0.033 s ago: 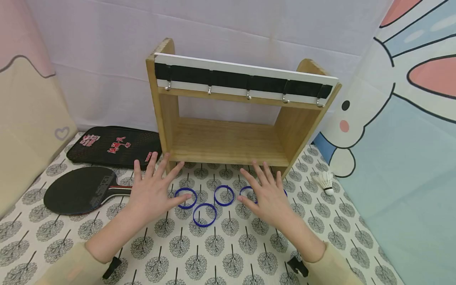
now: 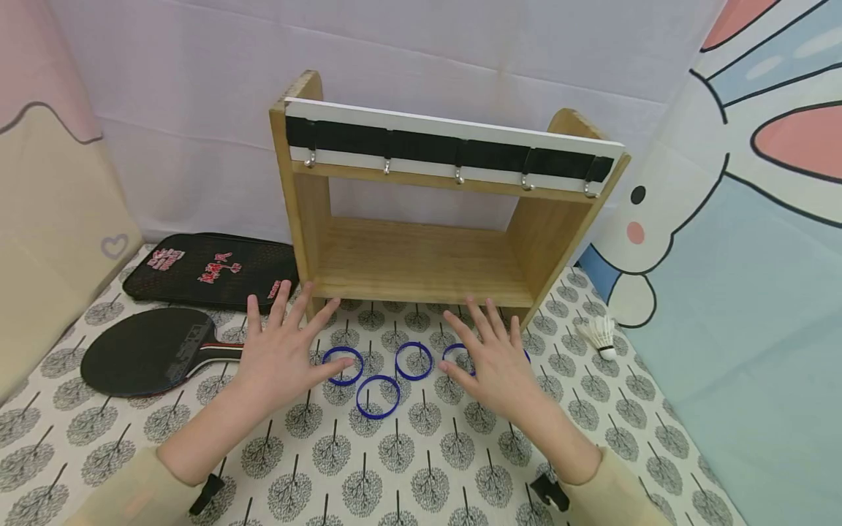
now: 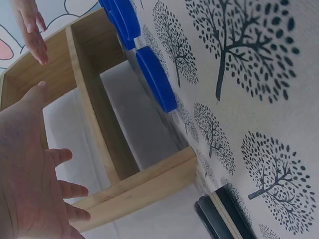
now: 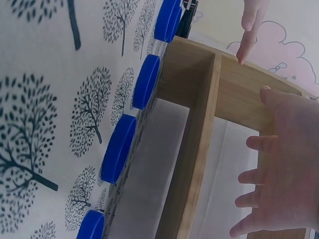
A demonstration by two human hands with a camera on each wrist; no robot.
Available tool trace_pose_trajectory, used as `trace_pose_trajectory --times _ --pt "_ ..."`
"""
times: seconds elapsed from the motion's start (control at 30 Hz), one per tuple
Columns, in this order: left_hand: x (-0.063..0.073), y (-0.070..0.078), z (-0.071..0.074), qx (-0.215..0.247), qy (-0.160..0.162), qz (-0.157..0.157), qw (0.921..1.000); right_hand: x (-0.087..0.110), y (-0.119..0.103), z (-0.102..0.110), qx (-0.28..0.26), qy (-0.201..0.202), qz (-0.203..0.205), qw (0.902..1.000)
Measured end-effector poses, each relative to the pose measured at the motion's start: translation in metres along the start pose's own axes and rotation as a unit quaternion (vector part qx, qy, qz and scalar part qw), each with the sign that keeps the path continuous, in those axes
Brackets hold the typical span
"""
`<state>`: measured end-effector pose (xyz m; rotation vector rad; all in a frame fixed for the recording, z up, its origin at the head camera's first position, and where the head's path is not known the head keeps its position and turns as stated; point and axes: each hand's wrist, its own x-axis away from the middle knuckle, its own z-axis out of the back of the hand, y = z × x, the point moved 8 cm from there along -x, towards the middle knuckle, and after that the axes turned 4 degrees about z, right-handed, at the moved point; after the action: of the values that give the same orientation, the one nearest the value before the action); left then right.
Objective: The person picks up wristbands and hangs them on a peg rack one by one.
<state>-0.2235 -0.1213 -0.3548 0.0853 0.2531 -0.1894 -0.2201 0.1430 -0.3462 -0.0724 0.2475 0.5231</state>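
Observation:
My left hand [image 2: 279,358] hovers with spread, straight fingers over the cloth, holding nothing. Opposite it, my right hand [image 2: 500,365] is spread the same way, palm down, also holding nothing. Between and under the hands lie several thin blue rings: one ring [image 2: 378,416] nearest me, another ring [image 2: 414,378] behind it, and a ring [image 2: 343,383] by the left thumb. The right hand partly hides further blue rings. Behind them stands a wooden rack [image 2: 421,259] with a white board [image 2: 454,124] across its top, bearing a black strip and several metal hooks.
At the left lie a black table tennis bat [image 2: 145,351] and a black case [image 2: 210,270] with red lettering. A shuttlecock [image 2: 601,337] rests at the right. The tree-print cloth [image 2: 421,467] covers the table, and printed curtains enclose it.

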Motion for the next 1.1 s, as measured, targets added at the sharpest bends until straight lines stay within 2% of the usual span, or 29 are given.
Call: trace_pose_trajectory --times 0.4,0.7,0.97,1.1 --pt "-0.002 -0.003 0.006 -0.004 0.012 0.008 0.9999 0.0 0.003 0.005 -0.017 -0.003 -0.014 0.9998" --pt "-0.004 -0.005 0.012 -0.004 0.018 0.004 0.9998 -0.001 0.005 0.007 -0.002 -0.009 -0.012 0.9999" --pt "-0.006 -0.015 0.02 -0.002 0.024 0.014 0.9996 -0.003 0.014 0.008 -0.003 -0.005 -0.012 0.9999" --pt "-0.006 -0.022 0.027 0.005 0.038 0.015 0.9992 -0.004 0.023 0.011 -0.006 -0.004 -0.002 1.0"
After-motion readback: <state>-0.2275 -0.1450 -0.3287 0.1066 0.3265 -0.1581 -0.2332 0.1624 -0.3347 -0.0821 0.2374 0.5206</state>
